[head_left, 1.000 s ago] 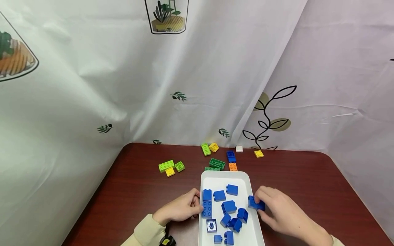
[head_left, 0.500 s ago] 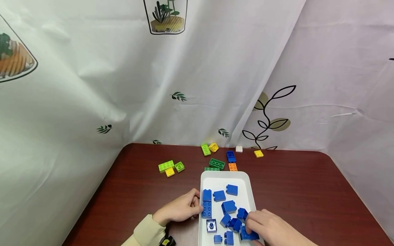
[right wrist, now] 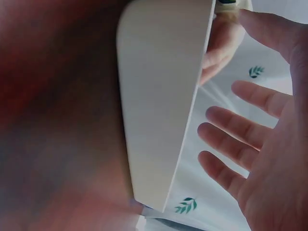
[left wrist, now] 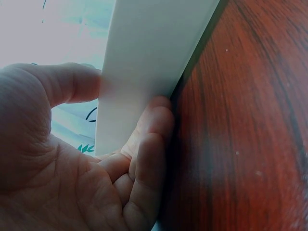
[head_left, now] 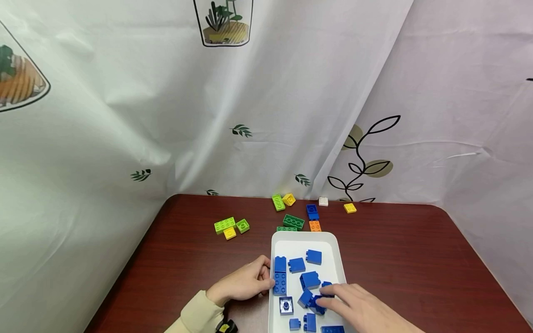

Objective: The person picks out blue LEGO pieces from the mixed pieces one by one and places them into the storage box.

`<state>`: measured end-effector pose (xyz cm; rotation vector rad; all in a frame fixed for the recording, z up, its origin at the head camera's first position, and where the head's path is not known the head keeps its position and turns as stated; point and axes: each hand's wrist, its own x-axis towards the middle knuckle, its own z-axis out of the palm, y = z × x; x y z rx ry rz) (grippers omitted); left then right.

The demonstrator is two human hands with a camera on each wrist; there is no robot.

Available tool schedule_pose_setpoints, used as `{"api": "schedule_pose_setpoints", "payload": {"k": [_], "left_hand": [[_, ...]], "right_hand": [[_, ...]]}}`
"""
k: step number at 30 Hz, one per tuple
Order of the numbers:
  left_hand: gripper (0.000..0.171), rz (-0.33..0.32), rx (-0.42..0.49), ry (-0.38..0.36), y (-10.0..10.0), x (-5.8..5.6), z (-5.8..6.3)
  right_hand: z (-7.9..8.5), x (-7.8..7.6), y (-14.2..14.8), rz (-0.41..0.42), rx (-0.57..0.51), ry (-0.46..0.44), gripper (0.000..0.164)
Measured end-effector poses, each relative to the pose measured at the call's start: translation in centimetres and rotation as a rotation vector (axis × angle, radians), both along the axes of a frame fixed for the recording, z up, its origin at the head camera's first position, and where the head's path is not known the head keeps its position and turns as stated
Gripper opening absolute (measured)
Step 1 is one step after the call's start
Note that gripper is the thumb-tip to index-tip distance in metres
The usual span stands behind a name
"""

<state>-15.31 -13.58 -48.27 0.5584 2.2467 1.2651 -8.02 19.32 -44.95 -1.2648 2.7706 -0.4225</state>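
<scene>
A white tray (head_left: 287, 245) holds several blue toy bricks (head_left: 310, 280). At its left side my left hand (head_left: 245, 280) grips the wall. The left wrist view has that hand's thumb (left wrist: 77, 83) at the rim and the curled fingers (left wrist: 149, 159) against the outer wall. My right hand (head_left: 360, 305) is over the tray's right side with fingers spread, its fingertips overlapping a blue brick (head_left: 317, 305) in the head view. In the right wrist view the right hand's fingers (right wrist: 236, 127) are apart with nothing between them. One blue brick (head_left: 332, 329) lies at the tray's near right.
Beyond the tray on the brown table (head_left: 187, 263) are dark green bricks (head_left: 294, 221), an orange brick (head_left: 315, 226) and dark blue ones (head_left: 312, 212). Light green bricks (head_left: 225, 225) lie left, a yellow brick (head_left: 350, 208) right. A patterned white curtain (head_left: 200, 115) hangs behind.
My right hand carried a blue brick from beside the tray's right rim into its near right part and let go. It then shifted over other blue bricks, fingers spread. The left hand stayed still.
</scene>
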Motion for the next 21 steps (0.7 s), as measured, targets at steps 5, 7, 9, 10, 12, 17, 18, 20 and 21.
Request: {"api": "schedule_pose_setpoints", "payload": {"k": [5,7,9,10,12,17,18,20,21], "left_hand": [[0.033,-0.002,0.001,-0.009,0.0,0.0,0.0],[0.033,-0.002,0.000,-0.011,0.0,0.0,0.0],[0.033,-0.001,0.003,-0.015,0.1,0.1,0.1],[0.033,0.000,0.004,-0.016,0.1,0.1,0.1],[0.034,0.002,0.006,-0.016,0.1,0.1,0.1],[0.034,0.005,0.008,-0.013,0.1,0.0,-0.1],[0.033,0.004,0.007,-0.013,0.1,0.0,-0.1],[0.033,0.002,0.007,-0.010,0.0,0.0,-0.2],[0.033,0.002,0.007,-0.011,0.0,0.0,-0.2]], "right_hand": [[1.0,-1.0,-0.2,-0.079,0.054,-0.079,0.075],[1.1,-1.4,-0.3,-0.105,0.061,-0.085,0.073],[1.1,-1.9,-0.4,-0.113,0.055,-0.063,0.068],[1.0,-2.2,-0.5,-0.111,0.048,-0.047,0.068],[0.9,-2.9,-0.8,-0.092,0.028,0.001,0.069],[0.9,-5.3,-1.6,-0.018,-0.022,0.121,0.069],[1.0,-5.8,-1.7,-0.014,-0.027,0.134,0.069],[1.1,-6.9,-2.0,-0.011,-0.039,0.152,0.069],[1.2,-7.5,-2.1,-0.013,-0.044,0.158,0.068]]}}
